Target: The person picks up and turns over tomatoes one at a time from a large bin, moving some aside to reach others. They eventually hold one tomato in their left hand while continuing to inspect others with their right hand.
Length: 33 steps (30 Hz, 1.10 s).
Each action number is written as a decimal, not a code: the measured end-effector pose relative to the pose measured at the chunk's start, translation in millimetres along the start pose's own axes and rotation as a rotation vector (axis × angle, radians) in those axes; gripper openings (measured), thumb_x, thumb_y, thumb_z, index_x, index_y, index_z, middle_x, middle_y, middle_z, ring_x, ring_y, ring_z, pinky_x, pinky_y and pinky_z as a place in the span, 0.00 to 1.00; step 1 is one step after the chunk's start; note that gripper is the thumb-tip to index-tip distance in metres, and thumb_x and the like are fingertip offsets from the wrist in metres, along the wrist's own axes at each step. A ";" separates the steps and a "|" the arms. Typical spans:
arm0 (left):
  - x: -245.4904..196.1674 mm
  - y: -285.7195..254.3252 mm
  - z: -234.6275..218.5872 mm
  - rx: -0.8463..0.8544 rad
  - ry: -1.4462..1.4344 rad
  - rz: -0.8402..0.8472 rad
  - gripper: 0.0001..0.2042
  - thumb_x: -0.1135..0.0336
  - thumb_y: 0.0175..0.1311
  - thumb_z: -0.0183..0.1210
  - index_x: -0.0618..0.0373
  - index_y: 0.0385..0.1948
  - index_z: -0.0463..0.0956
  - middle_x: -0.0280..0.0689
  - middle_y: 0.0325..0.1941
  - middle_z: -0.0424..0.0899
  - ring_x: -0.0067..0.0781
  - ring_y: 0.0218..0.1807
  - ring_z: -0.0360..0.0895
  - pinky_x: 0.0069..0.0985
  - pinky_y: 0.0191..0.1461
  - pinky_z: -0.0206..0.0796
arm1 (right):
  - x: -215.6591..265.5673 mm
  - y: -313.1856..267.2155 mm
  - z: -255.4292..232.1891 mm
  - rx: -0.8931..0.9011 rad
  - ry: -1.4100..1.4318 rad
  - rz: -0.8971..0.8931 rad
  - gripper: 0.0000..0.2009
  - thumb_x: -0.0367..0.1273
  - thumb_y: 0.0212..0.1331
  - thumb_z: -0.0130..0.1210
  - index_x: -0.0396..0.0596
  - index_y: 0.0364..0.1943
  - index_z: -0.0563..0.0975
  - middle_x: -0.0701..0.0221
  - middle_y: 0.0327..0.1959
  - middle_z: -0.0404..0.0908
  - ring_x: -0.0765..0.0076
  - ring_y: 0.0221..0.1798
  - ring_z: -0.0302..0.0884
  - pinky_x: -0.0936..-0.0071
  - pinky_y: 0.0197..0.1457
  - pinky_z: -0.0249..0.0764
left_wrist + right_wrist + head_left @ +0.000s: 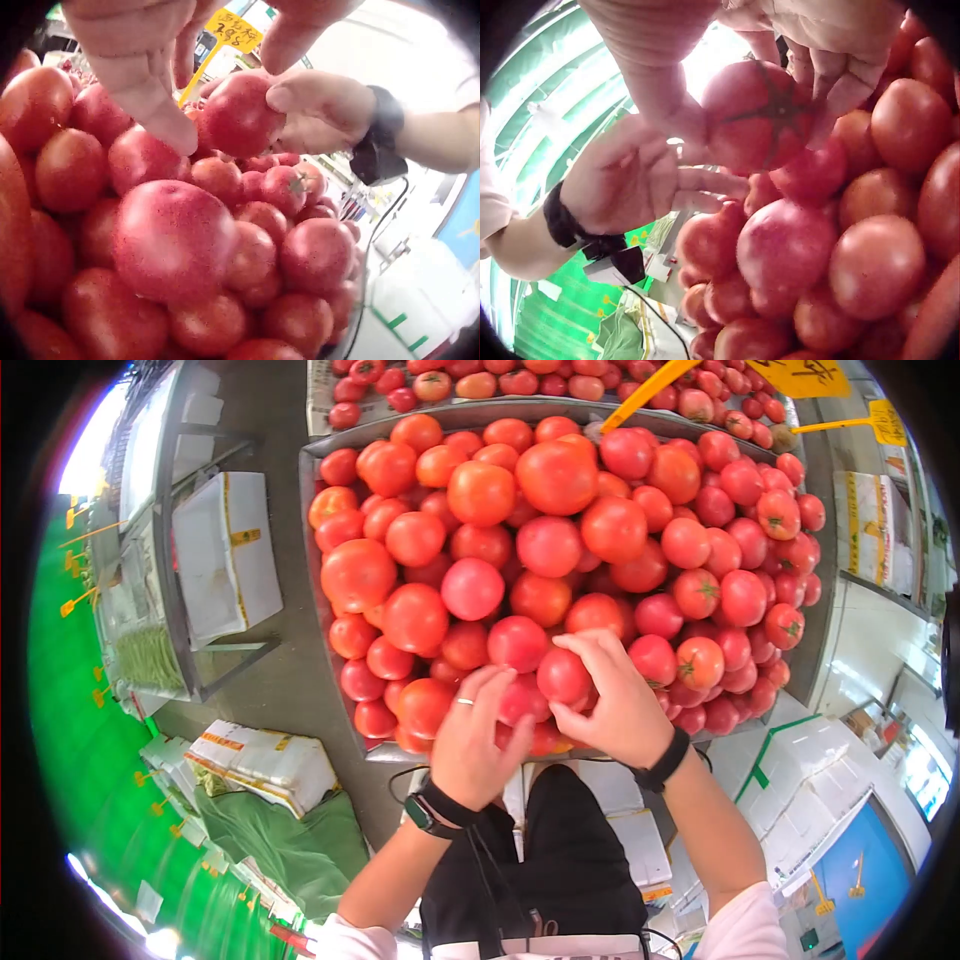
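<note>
My right hand (622, 705) pinches a red tomato (563, 676) between thumb and fingers over the near edge of a big heap of tomatoes (540, 600). In the right wrist view that tomato (757, 116) shows a star-shaped green calyx toward the camera. Close by on the left, my left hand (478, 745), with a ring and a watch, has its fingers spread and loosely bent over another tomato (520, 702). Nothing shows between its thumb and fingers in the left wrist view, where the tomato (244, 114) in the right hand appears just beyond them.
A shallow tray (318, 565) holds the heap, and more tomatoes (475, 385) lie in a tray behind it. Yellow price tags (800, 375) on sticks stand at the far right. White foam boxes (228, 555) stand left, and a green cloth (275, 840) lies lower left.
</note>
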State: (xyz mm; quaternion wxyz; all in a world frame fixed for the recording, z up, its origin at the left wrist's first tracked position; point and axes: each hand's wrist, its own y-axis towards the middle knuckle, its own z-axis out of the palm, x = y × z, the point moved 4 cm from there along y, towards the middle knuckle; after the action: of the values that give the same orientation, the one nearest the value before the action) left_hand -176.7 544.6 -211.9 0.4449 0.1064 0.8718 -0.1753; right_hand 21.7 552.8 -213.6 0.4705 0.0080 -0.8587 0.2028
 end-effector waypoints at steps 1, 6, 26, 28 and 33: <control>-6.4 -10.0 3.5 0.052 -0.222 -0.152 0.28 0.70 0.62 0.71 0.63 0.65 0.73 0.53 0.65 0.78 0.50 0.63 0.81 0.40 0.65 0.76 | 7.1 -10.6 3.9 0.042 0.041 -0.009 0.38 0.31 0.51 0.70 0.47 0.71 0.70 0.58 0.63 0.74 0.44 0.63 0.75 0.54 0.66 0.73; -2.2 -26.7 3.4 0.217 -0.470 -0.383 0.30 0.65 0.61 0.75 0.63 0.64 0.73 0.50 0.63 0.80 0.39 0.59 0.83 0.34 0.60 0.78 | 30.0 -39.7 28.9 0.118 0.054 -0.087 0.44 0.29 0.48 0.73 0.44 0.75 0.67 0.54 0.67 0.73 0.43 0.70 0.72 0.52 0.73 0.68; 45.8 -17.7 -6.6 0.032 0.406 -0.080 0.32 0.67 0.52 0.75 0.50 0.62 0.75 0.41 0.65 0.75 0.50 0.67 0.73 0.48 0.71 0.61 | -55.5 -55.3 -65.4 -0.343 -0.653 0.183 0.30 0.35 0.59 0.68 0.47 0.67 0.74 0.59 0.71 0.71 0.43 0.70 0.69 0.44 0.72 0.65; 48.0 -17.9 -6.4 0.031 0.431 -0.056 0.32 0.67 0.51 0.75 0.49 0.62 0.75 0.41 0.64 0.76 0.50 0.66 0.74 0.47 0.71 0.61 | -57.0 -57.9 -65.5 -0.349 -0.678 0.162 0.28 0.34 0.60 0.66 0.46 0.66 0.75 0.59 0.70 0.72 0.43 0.70 0.69 0.45 0.73 0.65; 49.9 -13.8 -11.3 0.036 0.396 -0.029 0.33 0.66 0.49 0.76 0.51 0.62 0.75 0.42 0.63 0.78 0.50 0.64 0.76 0.45 0.71 0.61 | -72.7 -69.2 -73.5 -0.311 -0.705 0.185 0.29 0.30 0.57 0.65 0.48 0.67 0.75 0.60 0.70 0.72 0.45 0.72 0.67 0.46 0.76 0.63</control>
State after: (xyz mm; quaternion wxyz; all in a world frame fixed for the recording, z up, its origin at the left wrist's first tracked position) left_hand -218.8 538.0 -243.5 0.2600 0.1340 0.9405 -0.1730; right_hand 135.5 502.6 -214.1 0.1221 -0.0715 -0.9852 0.0968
